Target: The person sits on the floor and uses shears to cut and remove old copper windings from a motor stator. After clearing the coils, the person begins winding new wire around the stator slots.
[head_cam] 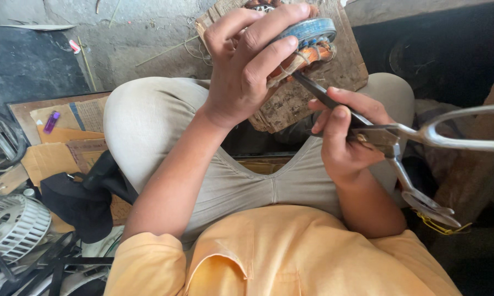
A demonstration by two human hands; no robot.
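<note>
On the far left, a white fan cover (11,222) is cut off by the edge, and the dark tangle of cables (55,268) near it is hard to make out. A black cloth (80,203) lies beside the person's knee. Flat bits of cardboard (49,159) cover the floor there, and a small purple lighter (52,121) rests on one piece. The floor behind is rough grey concrete (126,44) with thin sticks and scraps on it.

In the middle, the left hand (247,66) is curled around a round motor part (307,41) with a blue rim and orange wire. The fingers hide most of it, so only its right edge shows. It is held up above the knees, in front of a worn brown board (312,93) that leans on the legs.

To the right, the right hand (348,142) grips big metal scissors (400,137) near the joint. The dark blades are closed together and the tip touches the wire. The handles stick out right and one is cut off. The far right corner is too dark to see.
</note>
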